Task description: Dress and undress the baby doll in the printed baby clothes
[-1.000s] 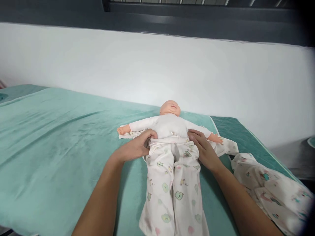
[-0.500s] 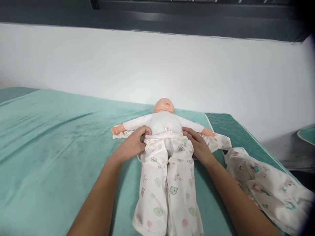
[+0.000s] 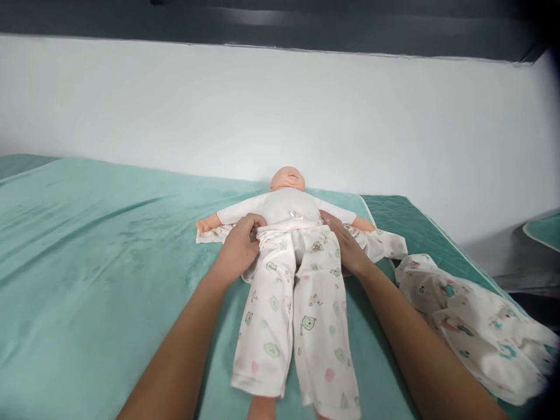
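Note:
A baby doll point(image 3: 289, 201) lies on its back, arms spread, in a white long-sleeved top. On its legs are white printed trousers point(image 3: 273, 303) with green and pink figures. My left hand point(image 3: 240, 245) pinches the waistband at the left hip, thumb and fingers closed. At the opposite hip my right hand point(image 3: 347, 244) grips the waistband, its fingertips partly hidden behind the cloth. Below the hems, bits of the doll's lower legs point(image 3: 262, 407) show. A printed garment point(image 3: 391, 242) is spread flat beneath the doll's back and arms.
A crumpled white printed cloth point(image 3: 476, 321) lies to the right of my right forearm. Green bedding point(image 3: 109, 280) covers the surface, with a darker quilted part point(image 3: 387, 213) at the right. Behind the doll's head rises a white wall point(image 3: 219, 105).
The trouser hems have moved up the legs, and skin-coloured lower legs now show below them. Both hands keep their hold at the waistband. The view has shifted slightly.

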Demonstrator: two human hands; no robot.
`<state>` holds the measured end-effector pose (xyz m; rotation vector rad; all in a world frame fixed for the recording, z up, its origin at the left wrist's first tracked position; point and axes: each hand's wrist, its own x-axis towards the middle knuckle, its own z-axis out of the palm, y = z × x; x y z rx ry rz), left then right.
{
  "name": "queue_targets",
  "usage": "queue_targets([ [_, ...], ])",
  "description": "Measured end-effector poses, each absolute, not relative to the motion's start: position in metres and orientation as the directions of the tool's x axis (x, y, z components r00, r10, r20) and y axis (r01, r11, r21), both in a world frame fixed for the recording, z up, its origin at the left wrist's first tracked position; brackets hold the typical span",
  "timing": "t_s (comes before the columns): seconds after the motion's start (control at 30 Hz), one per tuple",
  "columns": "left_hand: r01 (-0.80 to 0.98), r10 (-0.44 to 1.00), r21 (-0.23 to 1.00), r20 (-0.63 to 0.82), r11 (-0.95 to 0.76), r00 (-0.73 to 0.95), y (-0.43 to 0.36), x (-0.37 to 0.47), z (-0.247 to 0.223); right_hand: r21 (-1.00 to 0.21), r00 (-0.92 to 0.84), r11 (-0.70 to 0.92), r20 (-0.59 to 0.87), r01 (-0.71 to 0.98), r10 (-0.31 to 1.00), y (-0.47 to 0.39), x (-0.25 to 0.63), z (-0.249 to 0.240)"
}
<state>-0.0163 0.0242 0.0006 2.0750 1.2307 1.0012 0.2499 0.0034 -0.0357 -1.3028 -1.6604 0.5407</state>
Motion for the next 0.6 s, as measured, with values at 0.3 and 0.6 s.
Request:
queue_targets([
  [0.3, 0.636, 0.847, 0.585, 0.481, -0.503, 0.227, 0.025, -0.011, -0.013, -0.7, 0.091, 0.482, 0.61, 0.526, 0.787, -0.017, 0.233, -0.016],
  [0.6, 0.765, 0.77, 0.36, 0.58, -0.534, 0.265, 0.023, -0.01, -0.015, -0.625, -0.076, 0.449, 0.529, 0.638, 0.845, -0.024, 0.229, -0.01],
])
